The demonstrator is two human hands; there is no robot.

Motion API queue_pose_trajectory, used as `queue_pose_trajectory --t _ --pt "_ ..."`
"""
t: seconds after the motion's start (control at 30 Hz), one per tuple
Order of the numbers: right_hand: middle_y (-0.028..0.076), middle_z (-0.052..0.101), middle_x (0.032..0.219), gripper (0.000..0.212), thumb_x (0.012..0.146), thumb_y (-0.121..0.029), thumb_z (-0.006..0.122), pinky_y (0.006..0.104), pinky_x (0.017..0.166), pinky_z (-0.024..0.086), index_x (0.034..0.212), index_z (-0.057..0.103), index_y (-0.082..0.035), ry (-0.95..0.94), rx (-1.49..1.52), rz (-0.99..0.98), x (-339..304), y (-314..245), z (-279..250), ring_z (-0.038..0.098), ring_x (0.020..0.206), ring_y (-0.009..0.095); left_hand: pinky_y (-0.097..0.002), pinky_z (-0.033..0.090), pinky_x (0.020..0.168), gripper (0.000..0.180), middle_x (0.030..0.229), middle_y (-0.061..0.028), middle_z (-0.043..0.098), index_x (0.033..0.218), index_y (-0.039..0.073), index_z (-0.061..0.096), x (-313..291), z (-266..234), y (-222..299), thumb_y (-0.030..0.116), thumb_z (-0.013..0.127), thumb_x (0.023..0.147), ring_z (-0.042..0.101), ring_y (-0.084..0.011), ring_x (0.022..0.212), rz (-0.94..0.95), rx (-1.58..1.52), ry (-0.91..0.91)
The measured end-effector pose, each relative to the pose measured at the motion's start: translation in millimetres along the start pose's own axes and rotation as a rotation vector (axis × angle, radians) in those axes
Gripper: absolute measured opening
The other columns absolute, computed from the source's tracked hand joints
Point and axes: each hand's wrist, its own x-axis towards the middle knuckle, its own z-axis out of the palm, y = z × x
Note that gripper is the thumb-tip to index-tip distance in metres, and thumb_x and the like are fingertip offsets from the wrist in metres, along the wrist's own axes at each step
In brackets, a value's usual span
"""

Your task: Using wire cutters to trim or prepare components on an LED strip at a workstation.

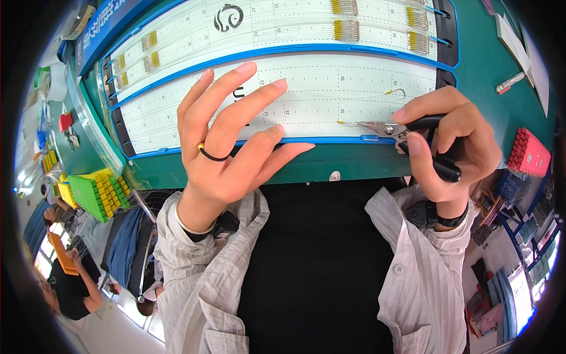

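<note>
My right hand [463, 138] grips a pair of small pliers [389, 129] with black handles and a silver head. Their narrow jaws point left and meet a small fish hook [348, 123] with a yellow binding; whether they clamp it is hard to tell. Above the jaws another fish hook [403, 92] lies on a white printed ruler board [318, 88] in a blue-edged case. My left hand [221, 144] hovers over the board's middle with its fingers spread, holding nothing that I can see. A ring is on one of its fingers.
The case's far half [283, 35] carries several bundles of yellow-bound hooks [346, 30] and clear lines. On the green table [477, 65] lies a pen [510, 83]. Green and yellow blocks [94, 194] stand left, a red one [529, 152] right. Another person [71, 289] works at lower left.
</note>
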Motion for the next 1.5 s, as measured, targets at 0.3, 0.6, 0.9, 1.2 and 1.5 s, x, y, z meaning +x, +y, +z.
queue_pose_trajectory --t 0.3,0.6,0.9,1.2,1.5 --pt "0.023 0.070 0.089 0.027 0.076 0.006 0.065 0.0248 0.064 0.044 0.075 0.042 -0.008 0.006 0.021 0.052 0 -3 1 0.060 0.074 0.016 -0.0387 0.050 0.096 0.035 0.116 -0.0074 0.070 0.084 0.012 0.073 0 2 4 0.031 0.090 0.061 0.057 -0.0336 0.120 0.000 0.017 0.031" --pt "0.023 0.070 0.089 0.027 0.076 0.006 0.065 0.0247 0.064 0.044 0.075 0.042 -0.009 0.012 0.023 0.057 0 -3 1 0.061 0.074 0.017 -0.0388 0.049 0.091 0.034 0.117 -0.0056 0.069 0.088 0.014 0.077 -1 3 1 0.029 0.088 0.060 0.056 -0.0308 0.119 0.045 0.010 0.011" --pt "0.024 0.069 0.089 0.027 0.076 0.007 0.065 0.0262 0.066 0.046 0.075 0.042 -0.008 0.001 0.031 0.039 1 -2 0 0.062 0.075 0.018 -0.0447 0.043 0.100 0.038 0.121 -0.0018 0.067 0.098 0.023 0.078 2 5 5 0.029 0.085 0.061 0.050 -0.0298 0.125 0.053 0.027 -0.049" --pt "0.030 0.064 0.099 0.019 0.093 0.001 0.053 0.0243 0.047 0.051 0.087 0.036 -0.006 0.534 0.282 -0.025 -13 8 -3 0.057 0.053 0.015 -0.0462 0.040 0.106 0.041 0.128 -0.0029 0.064 0.104 0.026 0.078 7 4 8 0.028 0.082 0.063 0.043 -0.0307 0.131 0.043 0.040 -0.102" --pt "0.030 0.063 0.102 0.017 0.090 0.001 0.053 0.0240 0.045 0.048 0.087 0.038 -0.006 0.532 0.239 -0.028 -9 5 -14 0.053 0.052 0.015 -0.0446 0.039 0.108 0.042 0.133 -0.0042 0.060 0.106 0.028 0.078 4 10 8 0.023 0.081 0.064 0.039 -0.0313 0.135 0.046 0.018 -0.098"
